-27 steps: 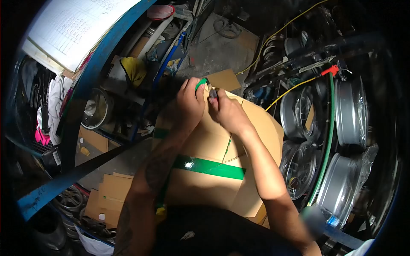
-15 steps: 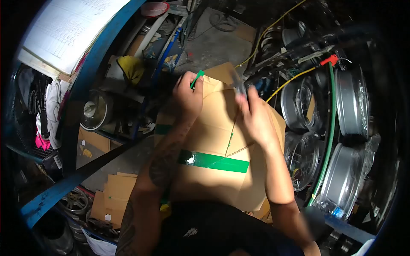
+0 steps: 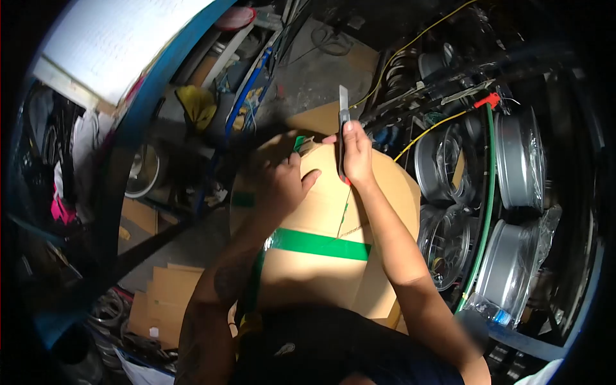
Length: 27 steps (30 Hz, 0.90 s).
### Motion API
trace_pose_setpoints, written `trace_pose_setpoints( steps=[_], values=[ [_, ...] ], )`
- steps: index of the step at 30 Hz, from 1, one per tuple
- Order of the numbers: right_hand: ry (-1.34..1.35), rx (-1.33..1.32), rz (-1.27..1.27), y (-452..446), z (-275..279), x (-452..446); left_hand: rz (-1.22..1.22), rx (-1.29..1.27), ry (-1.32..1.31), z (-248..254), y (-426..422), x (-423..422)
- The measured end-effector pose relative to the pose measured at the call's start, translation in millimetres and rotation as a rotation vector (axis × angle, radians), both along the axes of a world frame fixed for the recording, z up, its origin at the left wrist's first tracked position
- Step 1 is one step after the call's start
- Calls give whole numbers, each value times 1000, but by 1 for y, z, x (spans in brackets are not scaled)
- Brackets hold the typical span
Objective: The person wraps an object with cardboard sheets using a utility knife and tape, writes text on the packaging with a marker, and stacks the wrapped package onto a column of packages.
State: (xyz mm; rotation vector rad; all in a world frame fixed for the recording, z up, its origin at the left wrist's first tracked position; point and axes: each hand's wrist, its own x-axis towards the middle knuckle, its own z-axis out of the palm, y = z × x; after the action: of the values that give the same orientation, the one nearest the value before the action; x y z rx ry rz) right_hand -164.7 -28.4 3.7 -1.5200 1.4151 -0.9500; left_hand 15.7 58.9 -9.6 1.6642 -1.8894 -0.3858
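My right hand is closed around a box cutter, its blade out and pointing away from me. Below both hands is a rounded cardboard package crossed by a band of green tape. My left hand lies on the left part of the cardboard with thumb and fingers apart, partly in shadow. Just beyond its fingertips a short end of green tape sits at the far edge, beside a raised bit of cardboard. A slit with torn tape runs down the cardboard between my hands.
Wheel rims in clear plastic stand on a rack to the right, with a green hose and its red fitting in front. Flattened cardboard lies at lower left. Blue metal frame parts and a sheet of paper are on the left.
My left hand has let go of the green tape end and come nearer to me, its fingers spreading. My right hand moved slightly left; the box cutter, blurred before, now shows clearly.
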Motion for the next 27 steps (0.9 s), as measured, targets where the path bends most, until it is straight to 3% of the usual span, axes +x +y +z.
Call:
trace_pose_setpoints(
  steps=[4, 12, 14, 16, 18, 22, 24, 26, 27],
  values=[
    [128, -28, 100, -3, 9, 10, -4, 343, 34, 30, -4, 16],
    [-80, -35, 409, 2, 1, 46, -102, 490, 63, 33, 35, 52],
    [-386, 201, 455, 14, 4, 69, -133, 514, 60, 26, 55, 64],
    [-547, 247, 509, 31, 0, 88, -140, 396, 138, 15, 94, 63],
    [-521, 237, 571, 54, 1, 102, -60, 628, -85, 16, 131, 61],
    [-650, 264, 584, 123, 14, 111, -53, 514, 52, 10, 215, 20],
    [-634, 244, 554, 161, 20, 105, -9, 605, -164, 28, 251, -19],
    [-608, 250, 562, 189, 17, 96, -219, 617, -330, 15, 282, -40],
    [-607, 226, 542, 201, 12, 92, -296, 725, -62, 21, 287, -44]
  ],
)
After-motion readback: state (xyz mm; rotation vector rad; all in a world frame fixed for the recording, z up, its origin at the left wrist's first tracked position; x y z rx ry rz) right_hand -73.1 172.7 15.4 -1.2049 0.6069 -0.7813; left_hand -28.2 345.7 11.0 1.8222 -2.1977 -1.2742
